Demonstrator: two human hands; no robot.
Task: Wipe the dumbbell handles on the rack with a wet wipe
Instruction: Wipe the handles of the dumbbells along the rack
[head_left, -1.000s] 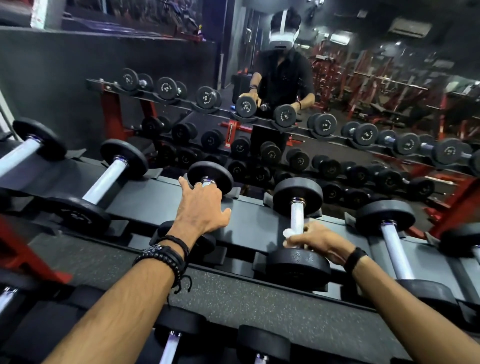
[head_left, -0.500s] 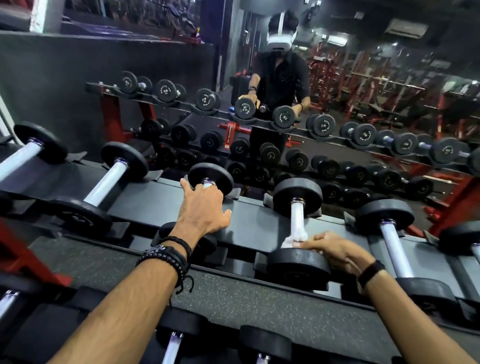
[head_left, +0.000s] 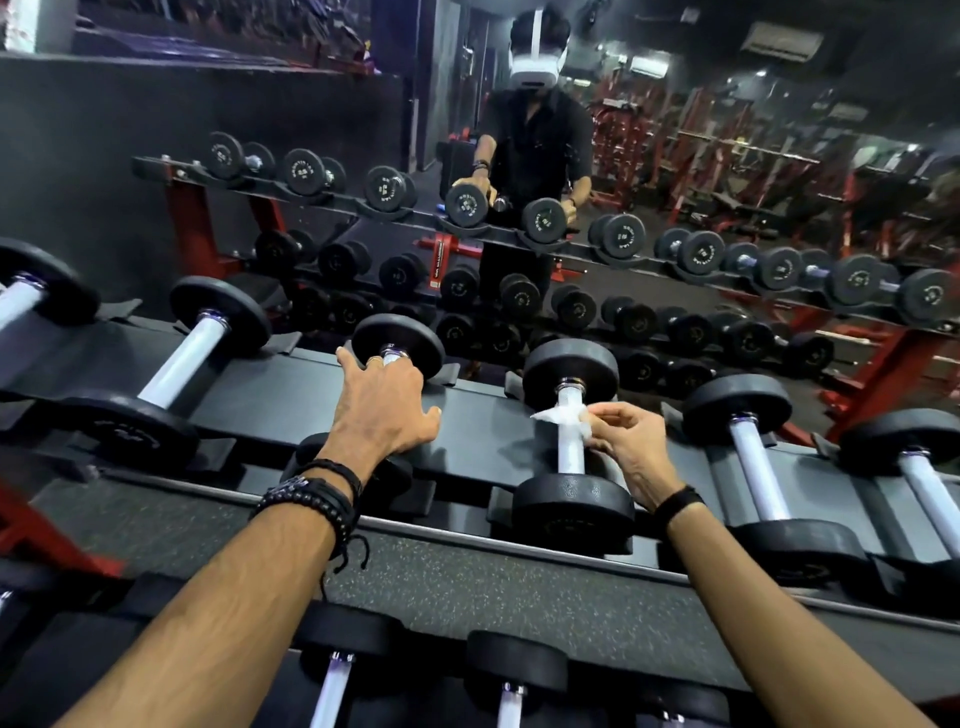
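Dumbbell handles run in a row along the top tier of the rack (head_left: 291, 395), each pale bar lying between two black heads. At centre right of the frame sits the dumbbell (head_left: 571, 441) under attention; its handle (head_left: 570, 452) points away from me, with one head near me and one toward the mirror. My right hand (head_left: 626, 447) pinches a white wet wipe (head_left: 563, 415) between thumb and fingertips, and the wipe lies draped against the upper part of that handle, just below the far head. The palm is to the right of the bar, not wrapped around it. A dark band (head_left: 678, 501) sits on that wrist. My left hand (head_left: 384, 410), at centre of the frame, rests over the handle of the neighbouring dumbbell (head_left: 397, 345) to the left, fingers reaching toward its far head, thumb spread out onto the rack surface; whether the fingers close around the bar I cannot tell. Several dark bracelets (head_left: 317, 493) circle that wrist. Further dumbbells occupy the left and right of the same tier, and more handles show on the lower tier (head_left: 467, 577) along the bottom edge of the frame. The mirror (head_left: 130, 182) across the upper half reflects a person standing at the rack.
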